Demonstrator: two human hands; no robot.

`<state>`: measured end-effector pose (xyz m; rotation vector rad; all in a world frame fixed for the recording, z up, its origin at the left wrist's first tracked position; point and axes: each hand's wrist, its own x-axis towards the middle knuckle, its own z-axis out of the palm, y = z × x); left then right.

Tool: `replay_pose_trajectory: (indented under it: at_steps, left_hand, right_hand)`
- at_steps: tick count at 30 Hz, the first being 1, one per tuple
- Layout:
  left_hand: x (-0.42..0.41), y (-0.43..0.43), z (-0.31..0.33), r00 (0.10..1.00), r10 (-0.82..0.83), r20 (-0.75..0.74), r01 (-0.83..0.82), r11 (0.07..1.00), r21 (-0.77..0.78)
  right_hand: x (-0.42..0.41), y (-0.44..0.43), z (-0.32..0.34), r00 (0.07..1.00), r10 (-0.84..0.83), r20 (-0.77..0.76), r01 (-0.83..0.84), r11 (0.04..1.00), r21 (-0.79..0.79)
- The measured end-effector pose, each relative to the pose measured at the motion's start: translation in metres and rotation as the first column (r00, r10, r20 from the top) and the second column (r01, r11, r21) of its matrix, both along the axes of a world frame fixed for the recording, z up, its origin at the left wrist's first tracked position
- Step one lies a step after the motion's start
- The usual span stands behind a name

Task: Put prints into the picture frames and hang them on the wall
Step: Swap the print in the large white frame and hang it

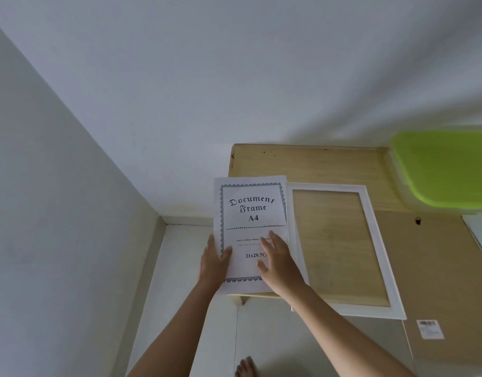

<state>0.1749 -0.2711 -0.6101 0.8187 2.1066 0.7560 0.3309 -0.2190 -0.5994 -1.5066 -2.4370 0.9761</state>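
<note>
- Head view, centre: left hand (215,261) pinched the A4 insert sheet (252,213) by its left edge, while right hand (279,261) lay flat on it, fingers straight.
- The sheet looked light and floppy, best held by both edges. White picture frame (377,240) lay just to its right.

Your left hand (214,261) grips left edge of white paper print reading "Document Frame A4" (252,213), thumb on top. Your right hand (279,261) lies flat on its lower half, fingers straight. Print sits at left edge of pale wooden table (316,164), overhanging near-left corner. White rectangular picture frame (327,186) just beside it, on the right.
</note>
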Motion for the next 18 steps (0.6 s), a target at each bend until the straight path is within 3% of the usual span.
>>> replay_pose_trajectory:
  at_steps: [7,18]
  left_hand:
    - [0.001,-0.004,0.004,0.993,0.095,0.066,-0.103,0.984,0.142]
    - [-0.006,-0.012,0.017,0.984,0.122,0.132,-0.153,0.955,0.255]
  right_hand:
    - [-0.004,-0.007,-0.006,0.998,0.029,0.062,-0.036,0.992,0.12]
    - [-0.002,-0.005,-0.004,0.995,0.017,0.099,-0.026,0.996,0.087]
